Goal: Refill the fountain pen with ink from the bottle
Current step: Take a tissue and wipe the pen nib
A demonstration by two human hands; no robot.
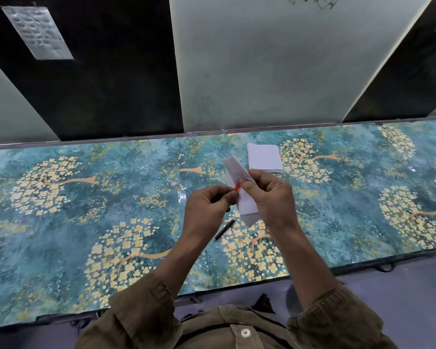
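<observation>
Above the middle of the table, my right hand (269, 197) grips a folded white paper (239, 187) wrapped round a small orange-red pen part (238, 188). My left hand (209, 210) pinches the left end of that orange-red part with thumb and fingers. A slim black pen piece (224, 229) lies loose on the table just under my hands. No ink bottle shows in view.
A stack of white paper sheets (264, 158) lies behind my hands near the wall. The table (86, 210) has a teal covering with golden trees; its front edge runs close to my body. Wall panels stand right behind the table.
</observation>
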